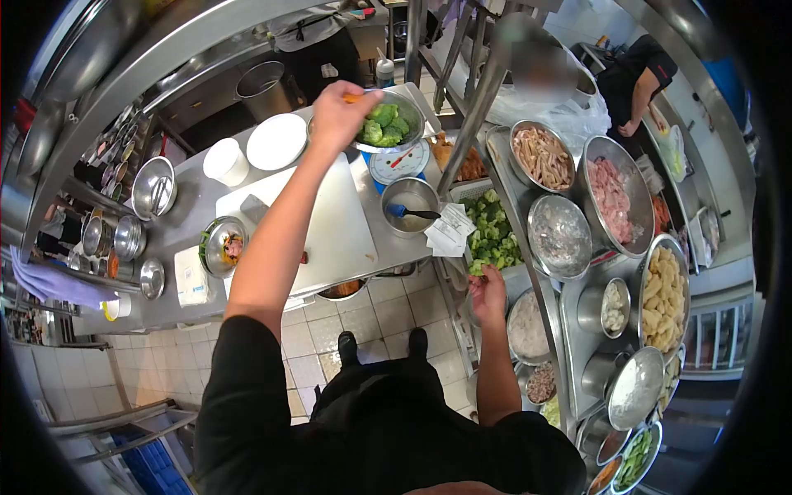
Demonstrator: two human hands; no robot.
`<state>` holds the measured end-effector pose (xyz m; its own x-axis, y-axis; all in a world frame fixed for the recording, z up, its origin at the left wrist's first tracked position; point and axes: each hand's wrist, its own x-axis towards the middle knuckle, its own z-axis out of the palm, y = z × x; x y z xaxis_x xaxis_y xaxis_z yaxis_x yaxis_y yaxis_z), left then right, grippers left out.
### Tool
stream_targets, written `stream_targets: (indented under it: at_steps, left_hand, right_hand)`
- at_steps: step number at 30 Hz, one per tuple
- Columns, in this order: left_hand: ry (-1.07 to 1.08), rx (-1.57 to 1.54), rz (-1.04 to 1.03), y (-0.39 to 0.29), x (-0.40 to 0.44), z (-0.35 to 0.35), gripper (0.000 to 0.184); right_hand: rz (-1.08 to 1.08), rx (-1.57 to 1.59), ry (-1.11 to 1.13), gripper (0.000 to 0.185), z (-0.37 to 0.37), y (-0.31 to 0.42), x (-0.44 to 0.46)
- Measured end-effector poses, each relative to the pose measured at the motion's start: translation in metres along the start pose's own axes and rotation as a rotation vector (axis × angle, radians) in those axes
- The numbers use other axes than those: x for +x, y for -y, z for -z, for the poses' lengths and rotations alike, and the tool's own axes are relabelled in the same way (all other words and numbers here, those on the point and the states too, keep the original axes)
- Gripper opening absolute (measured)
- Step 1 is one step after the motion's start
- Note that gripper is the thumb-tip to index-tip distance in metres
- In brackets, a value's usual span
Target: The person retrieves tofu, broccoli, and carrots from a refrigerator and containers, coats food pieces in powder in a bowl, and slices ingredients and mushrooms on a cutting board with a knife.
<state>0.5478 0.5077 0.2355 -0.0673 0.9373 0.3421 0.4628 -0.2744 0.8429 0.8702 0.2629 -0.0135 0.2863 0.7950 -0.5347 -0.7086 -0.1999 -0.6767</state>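
My left hand (337, 120) is over a metal bowl (417, 116) holding green broccoli florets (384, 126). Its fingers are bent together, with a small orange piece (353, 98) showing between them. Beneath the bowl is a dial scale (399, 164) with a blue base. My right hand (489, 291) reaches to the near end of a tray of broccoli (492, 233), its fingers curled in at the florets. Between the hands stands a metal pot (412, 216) with a blue-headed brush (408, 212) resting in it. White paper slips (450, 231) lie beside the tray.
A white cutting board (342, 223) covers the counter's middle. White plates (277, 141), a white tub (225, 162) and a bowl of mixed food (225, 247) stand left. A metal rack post (474, 124) rises ahead. Bowls of meat (610, 198) fill the right shelf. Other people stand beyond.
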Motion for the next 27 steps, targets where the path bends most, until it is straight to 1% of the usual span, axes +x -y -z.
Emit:
stream_targets:
  at_steps: [1, 2, 3, 5, 7, 9, 10, 11, 13, 15, 16, 18, 20, 22, 23, 25, 26, 27]
  left_hand:
    - [-0.063, 0.169, -0.164, 0.008, 0.002, -0.009, 0.05]
    - [-0.066, 0.185, -0.323, 0.025, 0.006, -0.019, 0.056]
    - [-0.068, 0.343, -0.441, 0.031, 0.005, -0.023, 0.061]
    - [-0.063, 0.518, -0.576, 0.046, 0.007, -0.022, 0.066]
    - [-0.161, 0.321, -0.437, 0.051, 0.003, -0.017, 0.06]
    - [-0.395, 0.318, -0.088, 0.058, -0.013, -0.019, 0.054]
    - [-0.18, 0.335, 0.372, 0.029, -0.02, -0.006, 0.048]
    - [0.064, 0.188, 0.409, 0.058, -0.011, -0.007, 0.039]
    - [0.095, -0.295, 0.615, 0.044, -0.026, -0.01, 0.035]
    - [0.047, -0.575, 0.674, 0.052, -0.023, -0.023, 0.034]
    - [0.073, -0.614, 0.667, 0.057, -0.02, -0.029, 0.035]
    - [0.097, -0.677, 0.673, 0.054, -0.018, -0.024, 0.034]
    - [0.061, -0.716, 0.686, 0.042, -0.028, -0.004, 0.031]
    - [0.026, -0.745, 0.673, 0.05, -0.035, 0.016, 0.028]
    - [0.041, -0.754, 0.664, 0.046, -0.044, 0.037, 0.028]
    - [0.007, -0.851, 0.633, 0.05, -0.068, 0.08, 0.027]
    - [-0.009, -0.859, 0.609, 0.044, -0.089, 0.112, 0.026]
    - [-0.032, -0.862, 0.581, 0.04, -0.112, 0.15, 0.025]
  right_hand:
    - [0.019, -0.005, -0.023, 0.04, 0.004, 0.003, 0.007]
    - [0.055, 0.0, -0.053, 0.032, 0.007, 0.005, 0.018]
    - [0.128, -0.031, -0.048, 0.027, 0.007, 0.009, 0.028]
    - [0.258, -0.115, -0.02, 0.017, 0.01, 0.017, 0.051]
    - [0.285, -0.307, -0.069, 0.021, 0.041, 0.017, 0.105]
    - [0.478, -0.535, -0.09, 0.033, 0.04, 0.02, 0.119]
    - [0.562, -0.872, -0.153, 0.039, 0.066, 0.018, 0.162]
    - [0.666, -1.204, -0.229, 0.045, 0.093, 0.007, 0.195]
    - [1.024, -1.67, -0.385, 0.051, 0.103, -0.003, 0.188]
    - [0.804, -1.28, -0.172, 0.043, 0.113, -0.011, 0.176]
    - [0.685, -1.083, -0.076, 0.04, 0.108, -0.017, 0.168]
    - [0.29, -0.824, 0.046, 0.027, 0.067, -0.026, 0.095]
    - [0.247, -0.765, 0.128, 0.017, 0.032, -0.051, 0.039]
    - [0.119, -0.748, 0.174, 0.017, -0.011, -0.078, -0.017]
    - [0.057, -0.736, 0.186, 0.017, -0.027, -0.09, -0.035]
    - [0.006, -0.813, 0.319, 0.018, -0.044, -0.125, -0.042]
    - [-0.019, -0.85, 0.383, 0.018, -0.054, -0.141, -0.048]
    - [0.018, -0.944, 0.455, 0.019, -0.074, -0.156, -0.059]
